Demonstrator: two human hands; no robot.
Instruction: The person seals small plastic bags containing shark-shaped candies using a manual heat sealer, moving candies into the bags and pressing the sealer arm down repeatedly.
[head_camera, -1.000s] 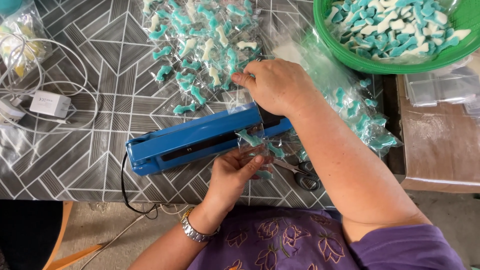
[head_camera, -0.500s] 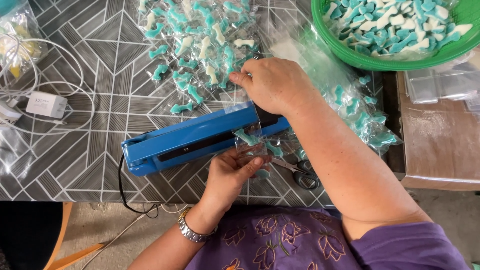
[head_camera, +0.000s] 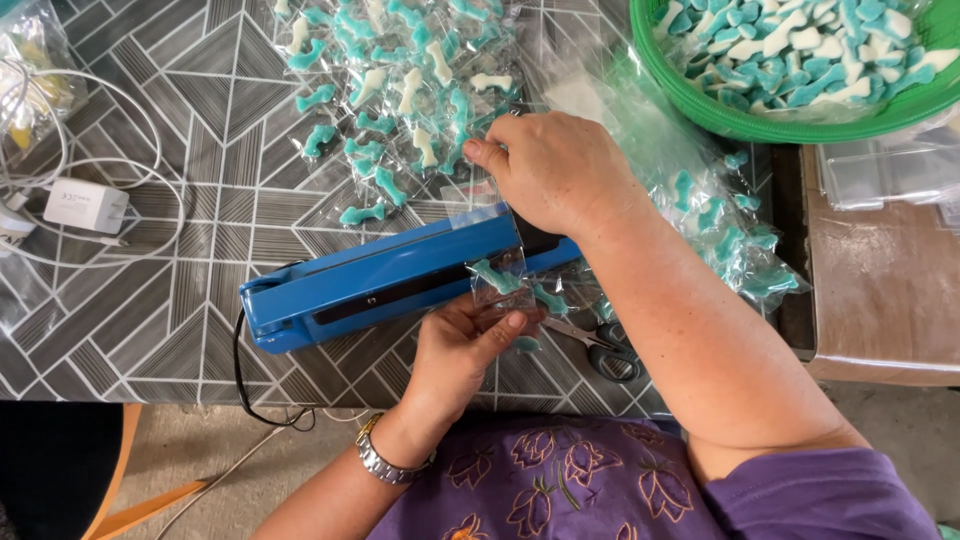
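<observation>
A small clear plastic bag (head_camera: 503, 283) lay across the front edge of a long blue impulse heat sealer (head_camera: 380, 275), near its right end. Inside the bag were a few teal and white gummy candies (head_camera: 497, 277) of a curved shape. The sealer stood at a slant on the worktop (head_camera: 180, 200), which had a grey and white geometric pattern, and a black cable (head_camera: 240, 375) went from its left end down over the worktop edge.

The left hand (head_camera: 465, 350) was under the bag, with the fingers half curled and the thumb pinching the lower part of the bag. The right hand (head_camera: 545, 170) rested palm down on the far right end of the sealer bar, the fingers bent and closed over it, pressing it; it held nothing else. A metal watch (head_camera: 378, 462) was on the left wrist.

Behind the sealer lay a heap of clear packets (head_camera: 400, 90) filled with the same teal and white candies. More filled packets (head_camera: 720, 220) lay to the right of the right arm. At the top right stood a round green plastic basket (head_camera: 700, 110) with loose teal and white candies in it. Beside it, a stack of empty clear bags (head_camera: 880, 170) lay on a brown surface. Scissors with dark handles (head_camera: 600, 345) lay just beside the left hand. At the left were a white charger block (head_camera: 85, 205) and white cables.
</observation>
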